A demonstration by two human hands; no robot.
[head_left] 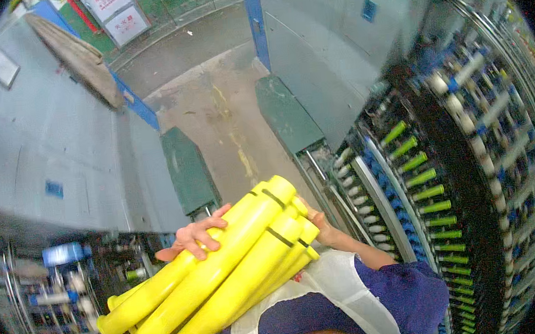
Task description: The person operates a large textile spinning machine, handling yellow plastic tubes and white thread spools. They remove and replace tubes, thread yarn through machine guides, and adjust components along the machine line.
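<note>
A bundle of long yellow plastic bobbins [210, 269] lies slantwise across my arms against my chest. They are hollow-looking tubes with flared ends, and several have a dark band near the upper right end. My left hand [200, 234] reaches over the bundle from its far side, fingers curled on the uppermost tube. Behind the upper right ends is my right hand [323, 229], clasping the bundle; its fingers are mostly hidden by the tubes. No yarn shows on these bobbins.
To the right stands a spinning frame [414, 217] with a row of slim yellow-green tubes. Another machine [55, 303] is at lower left. Grey cabinets [332, 32] flank a walkway [224, 119] with a worn yellow line. Dark green covers [281, 111] edge it. A cloth [76, 56] hangs at upper left.
</note>
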